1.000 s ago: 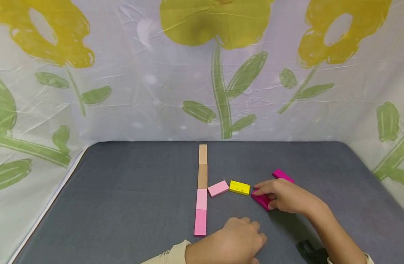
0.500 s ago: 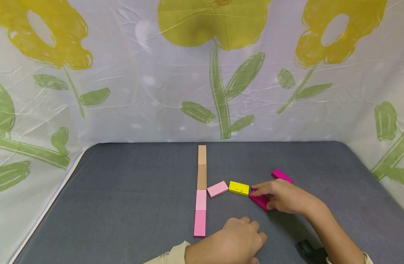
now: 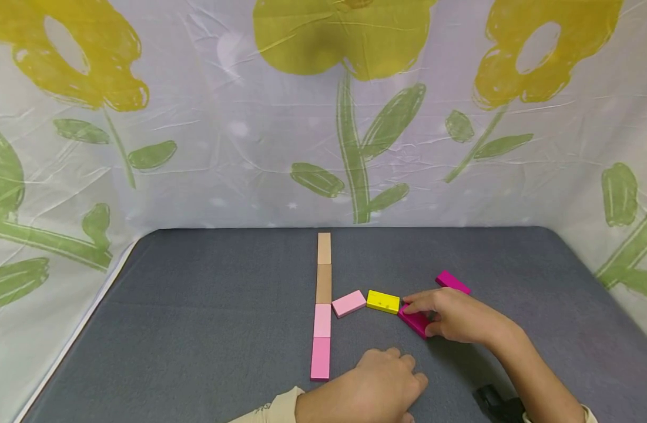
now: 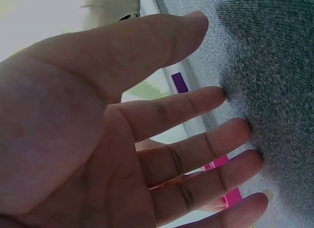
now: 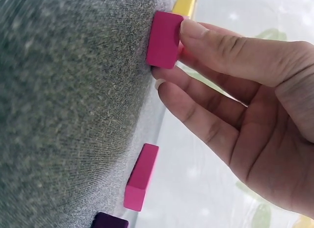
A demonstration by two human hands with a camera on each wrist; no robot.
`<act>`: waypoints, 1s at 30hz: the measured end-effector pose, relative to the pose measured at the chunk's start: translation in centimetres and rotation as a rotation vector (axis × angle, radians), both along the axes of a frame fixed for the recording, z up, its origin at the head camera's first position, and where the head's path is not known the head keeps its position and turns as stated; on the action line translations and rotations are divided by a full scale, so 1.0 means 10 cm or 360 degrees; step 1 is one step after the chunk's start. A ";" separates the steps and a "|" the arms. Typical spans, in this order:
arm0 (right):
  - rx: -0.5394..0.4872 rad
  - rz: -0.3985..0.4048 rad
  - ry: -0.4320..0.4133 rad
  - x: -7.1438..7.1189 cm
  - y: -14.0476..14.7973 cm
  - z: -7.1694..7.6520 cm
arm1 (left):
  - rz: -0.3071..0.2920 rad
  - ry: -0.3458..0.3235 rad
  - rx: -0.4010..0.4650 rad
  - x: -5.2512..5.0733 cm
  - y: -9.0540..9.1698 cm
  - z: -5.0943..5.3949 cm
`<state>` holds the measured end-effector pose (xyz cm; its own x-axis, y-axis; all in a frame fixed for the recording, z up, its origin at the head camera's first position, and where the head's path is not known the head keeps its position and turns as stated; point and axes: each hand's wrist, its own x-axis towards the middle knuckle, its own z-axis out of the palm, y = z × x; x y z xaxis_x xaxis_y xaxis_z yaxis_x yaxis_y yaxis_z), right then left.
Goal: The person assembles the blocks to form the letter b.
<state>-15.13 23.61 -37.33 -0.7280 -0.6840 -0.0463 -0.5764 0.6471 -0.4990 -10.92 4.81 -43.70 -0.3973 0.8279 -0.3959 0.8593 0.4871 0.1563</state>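
Note:
My right hand (image 3: pixel 458 314) pinches a magenta block (image 3: pixel 414 321) between thumb and fingers; in the right wrist view this block (image 5: pixel 164 40) lies on the cloth, thumb on its near edge. Its upper left end is at the right end of a yellow block (image 3: pixel 383 301). A light pink block (image 3: pixel 349 304) slants between the yellow one and a straight column of tan (image 3: pixel 324 283) and pink blocks (image 3: pixel 320 358). My left hand (image 3: pixel 381 382) rests on the cloth with nothing held; the left wrist view shows its fingers (image 4: pixel 211 144) extended and relaxed, tips on the cloth.
Another magenta block (image 3: pixel 452 281) lies behind my right hand. The right wrist view shows a dark purple block (image 5: pixel 110 221). A black object (image 3: pixel 499 404) sits beside my right forearm. A flowered cloth (image 3: pixel 223 147) hangs behind the grey table (image 3: pixel 196 329).
The magenta block under my right hand has shifted slightly left, up to the yellow block. My left hand has stayed in place.

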 end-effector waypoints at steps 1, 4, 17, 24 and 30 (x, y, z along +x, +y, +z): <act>0.0004 -0.0007 0.0001 0.00 0.00 0.00 | 0.0003 0.0000 -0.0008 0.00 0.00 0.00; 0.0010 -0.0023 0.0003 0.01 0.00 -0.01 | 0.0012 -0.0015 -0.0028 0.03 -0.02 0.15; 0.0040 -0.0041 -0.0001 0.02 -0.01 0.00 | 0.0026 -0.0008 -0.0030 0.10 -0.06 0.41; 0.0056 -0.0042 0.0006 0.04 -0.03 0.02 | 0.0046 -0.0012 -0.0063 0.13 -0.08 0.51; 0.0067 -0.0050 0.0003 0.05 -0.05 0.02 | 0.0042 -0.0031 -0.0061 0.12 -0.08 0.52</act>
<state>-14.65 23.14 -37.13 -0.7492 -0.6584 -0.0731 -0.5564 0.6853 -0.4700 -9.74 3.98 -38.47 -0.4105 0.8014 -0.4350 0.8432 0.5153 0.1536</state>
